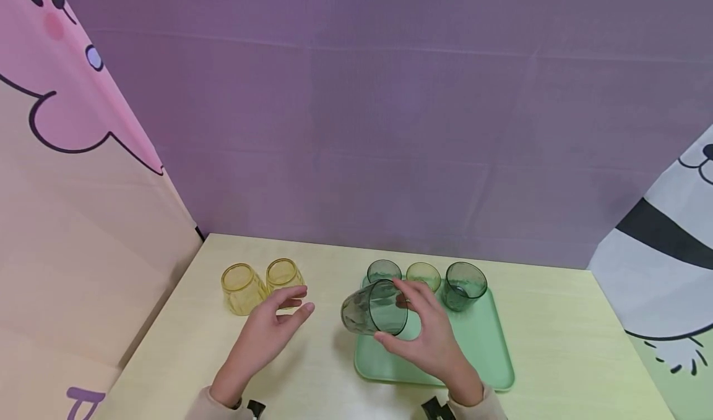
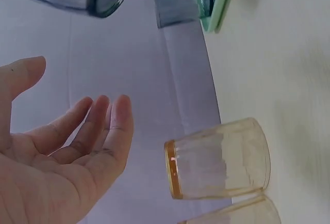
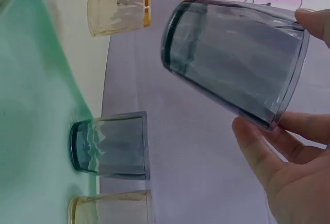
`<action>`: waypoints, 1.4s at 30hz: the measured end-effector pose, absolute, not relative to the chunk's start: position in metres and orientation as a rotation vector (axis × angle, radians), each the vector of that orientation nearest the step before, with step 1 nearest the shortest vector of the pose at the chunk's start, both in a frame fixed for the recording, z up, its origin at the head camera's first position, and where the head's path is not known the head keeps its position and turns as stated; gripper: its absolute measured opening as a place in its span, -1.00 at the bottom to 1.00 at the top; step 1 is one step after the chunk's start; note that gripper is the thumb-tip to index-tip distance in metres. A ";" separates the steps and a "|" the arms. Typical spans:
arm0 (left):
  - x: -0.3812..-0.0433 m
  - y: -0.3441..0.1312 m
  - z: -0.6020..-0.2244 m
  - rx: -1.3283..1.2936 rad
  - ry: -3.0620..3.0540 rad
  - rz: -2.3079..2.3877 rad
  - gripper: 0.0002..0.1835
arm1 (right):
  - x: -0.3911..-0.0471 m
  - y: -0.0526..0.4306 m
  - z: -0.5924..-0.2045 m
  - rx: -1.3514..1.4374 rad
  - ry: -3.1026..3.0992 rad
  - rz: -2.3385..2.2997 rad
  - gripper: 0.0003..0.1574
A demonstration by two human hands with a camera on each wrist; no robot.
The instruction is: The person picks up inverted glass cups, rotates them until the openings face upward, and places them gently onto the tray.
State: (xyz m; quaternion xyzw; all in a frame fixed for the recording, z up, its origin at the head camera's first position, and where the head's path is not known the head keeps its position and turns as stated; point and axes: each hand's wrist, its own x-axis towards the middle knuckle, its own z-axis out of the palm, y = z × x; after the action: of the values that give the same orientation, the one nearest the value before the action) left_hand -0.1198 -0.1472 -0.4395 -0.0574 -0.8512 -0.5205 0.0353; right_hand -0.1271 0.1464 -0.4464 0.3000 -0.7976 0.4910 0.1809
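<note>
- Left hand (image 1: pixel 266 333) and right hand (image 1: pixel 427 336): both were bare.
- Left sleeve (image 1: pixel 218 407): was pale beige and plain, ending at the wrist.
- Right sleeve (image 1: pixel 479 406): matched in colour.
- Left black fitting (image 1: pixel 256 407): sat beside the cuff, small and angular.
- Right black fitting (image 1: pixel 437 409): appeared similar, though the frame's lower edge cropped it.

Left hand (image 1: pixel 266 334) loosely curved, right hand (image 1: pixel 427 333) pinching

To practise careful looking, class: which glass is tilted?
The grey glass held in the right hand. The others stand upright: two yellow glasses on the table, three glasses on the tray.
</note>
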 end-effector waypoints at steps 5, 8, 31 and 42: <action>-0.123 -0.151 -0.440 -0.192 -2.610 -1.513 -0.55 | -0.129 0.147 -0.451 0.792 -2.332 1.243 0.03; -0.125 -0.154 -0.441 -0.194 -2.622 -1.451 -0.52 | -0.129 0.147 -0.453 0.761 -2.385 1.150 0.06; -0.133 -0.173 -0.447 -0.248 -2.621 -1.137 -0.51 | -0.138 0.142 -0.468 0.653 -2.646 0.928 0.10; -0.143 -0.192 -0.446 -0.201 -2.600 -0.926 -0.48 | -0.138 0.141 -0.471 0.638 -2.709 0.881 0.11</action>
State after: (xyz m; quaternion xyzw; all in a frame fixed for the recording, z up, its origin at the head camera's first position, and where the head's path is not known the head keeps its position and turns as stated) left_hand -0.1428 -0.1920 -0.4463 -0.0712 -0.9231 -0.3289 0.1860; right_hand -0.1376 0.1406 -0.4707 0.2173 -0.9222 0.3001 0.1110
